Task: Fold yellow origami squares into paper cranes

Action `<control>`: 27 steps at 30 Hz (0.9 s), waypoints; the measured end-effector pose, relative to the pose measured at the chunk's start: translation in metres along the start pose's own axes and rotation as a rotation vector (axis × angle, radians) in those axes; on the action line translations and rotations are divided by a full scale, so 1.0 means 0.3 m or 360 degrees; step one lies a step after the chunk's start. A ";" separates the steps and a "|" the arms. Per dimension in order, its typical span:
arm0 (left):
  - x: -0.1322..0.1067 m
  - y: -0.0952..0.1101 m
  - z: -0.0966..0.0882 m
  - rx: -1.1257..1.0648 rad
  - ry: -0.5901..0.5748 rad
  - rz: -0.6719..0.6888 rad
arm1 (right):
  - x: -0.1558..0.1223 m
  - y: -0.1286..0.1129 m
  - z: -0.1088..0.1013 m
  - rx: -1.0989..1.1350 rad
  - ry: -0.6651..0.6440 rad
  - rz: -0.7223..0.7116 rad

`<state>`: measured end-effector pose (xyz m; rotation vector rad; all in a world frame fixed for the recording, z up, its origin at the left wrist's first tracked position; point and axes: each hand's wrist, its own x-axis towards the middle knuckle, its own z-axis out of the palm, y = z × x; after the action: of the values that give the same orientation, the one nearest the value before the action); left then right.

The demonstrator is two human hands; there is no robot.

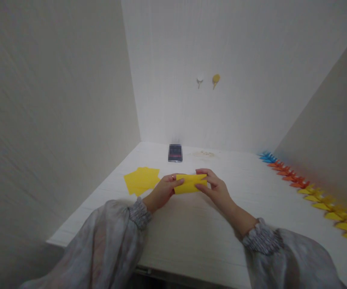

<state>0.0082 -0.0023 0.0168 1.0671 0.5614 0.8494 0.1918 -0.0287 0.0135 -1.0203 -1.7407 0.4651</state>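
Between my two hands, above the white table, is a folded yellow sheet of paper [190, 184], a narrow rectangle lying crosswise. My left hand [165, 188] pinches its left end, thumb on the near face and fingers behind. At the right end, my right hand [214, 185] grips the paper with thumb in front and the index finger along the top edge. Just left of my left hand, several loose yellow sheets [140, 180] lie in an uneven, overlapping pile.
A dark, blurred phone-like device [175, 153] is at the back of the white table [191, 241]. Folded paper figures line the right wall: blue [268, 156], orange-red [290, 175] and yellow [331, 208]. Two small hooks, white [199, 80] and yellow [216, 79], are on the back wall.
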 end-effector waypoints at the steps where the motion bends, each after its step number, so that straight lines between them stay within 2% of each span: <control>1: -0.002 0.003 0.002 -0.0018 0.0001 -0.0009 | 0.000 0.007 0.003 0.0056 0.0007 0.0078; 5: -0.010 0.014 0.006 -0.0100 0.0037 -0.0055 | -0.005 0.018 0.020 0.0237 0.0123 0.0296; 8: -0.014 0.013 0.007 0.0094 0.0129 0.0118 | -0.010 0.009 0.033 0.0318 0.0187 0.0371; 14: -0.012 0.000 0.006 0.0259 0.0272 0.0219 | -0.013 0.004 0.046 0.0263 0.0183 0.0272; 17: -0.008 -0.007 0.002 0.0314 0.0273 0.0210 | -0.007 -0.009 0.038 0.0054 0.0300 0.0078; 19: -0.006 -0.015 -0.005 0.0383 0.0251 0.0183 | -0.002 -0.025 0.034 -0.0252 0.0306 -0.0079; 21: -0.004 -0.025 -0.012 0.0475 0.0206 0.0164 | 0.001 -0.039 0.034 -0.0560 0.0172 -0.0179; 23: -0.002 -0.033 -0.019 0.0550 0.0170 0.0160 | 0.002 -0.046 0.040 -0.0746 0.0034 -0.0181; 27: 0.002 -0.039 -0.020 0.0496 0.0171 0.0132 | -0.001 -0.038 0.052 -0.0803 -0.0065 -0.0128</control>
<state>0.0077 -0.0013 0.0037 1.3407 0.7613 0.9146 0.1731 -0.0330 0.0153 -1.2879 -1.9775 -0.0134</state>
